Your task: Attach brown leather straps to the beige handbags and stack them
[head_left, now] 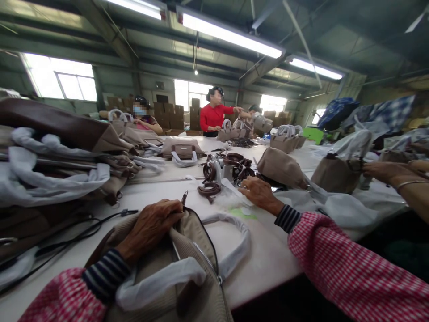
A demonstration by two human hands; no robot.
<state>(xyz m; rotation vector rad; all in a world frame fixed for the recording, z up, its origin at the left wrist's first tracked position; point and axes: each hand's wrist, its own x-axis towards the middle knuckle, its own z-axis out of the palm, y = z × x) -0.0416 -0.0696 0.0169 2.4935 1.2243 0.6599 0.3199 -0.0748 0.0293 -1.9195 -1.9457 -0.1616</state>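
Observation:
A taupe handbag (pixel 154 250) lies open in front of me, its zipper (pixel 204 257) undone and its handles (pixel 167 277) wrapped in white film. My left hand (pixel 154 223) is closed over the bag's upper edge, beside a small dark zipper end. Farther forward, my right hand (pixel 259 192) is over the table with its fingers bent together. A small shiny bit shows at those fingertips, too small to name. Just beyond it lies a heap of coiled dark brown straps (pixel 234 163), with one separate coil (pixel 209 189) nearer to me.
Stacked taupe bags (pixel 67 129) crowd the left side, near a black cord (pixel 83 230). More bags (pixel 281 167) and plastic film (pixel 345 208) lie on the right, where another person's hand (pixel 382 171) touches a bag. Across the table (pixel 268 250), a person in red (pixel 214 117) works among bags.

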